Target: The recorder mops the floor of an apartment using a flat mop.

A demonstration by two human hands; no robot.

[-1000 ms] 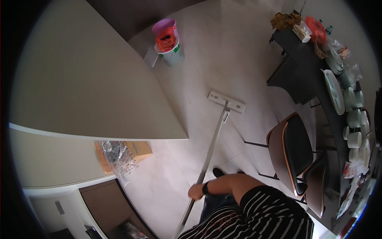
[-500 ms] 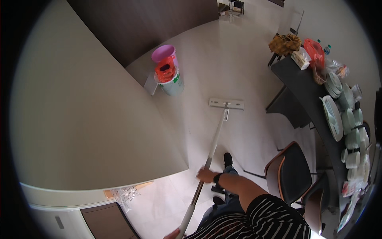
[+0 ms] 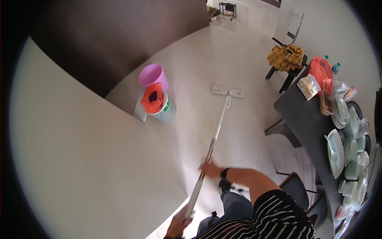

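Note:
A flat mop slants across the floor, its long pole running from my hands up to a wide white head that lies flat on the pale tiles. My right hand, with a black band at the wrist, is closed round the middle of the pole. Lower down, my left hand grips the thick white handle near its end. Slight motion blur softens the fingers of the right hand.
A pink bucket and a pale bucket with a red bag stand left, by the curved wall. On the right, a dark table carries stacked dishes; chairs stand beside it. A brown cloth drapes a stool.
I have moved forward: buckets, table and stool sit nearer and lower in the picture. The mop head is slightly higher in view, and my left hand shows more fully on the handle.

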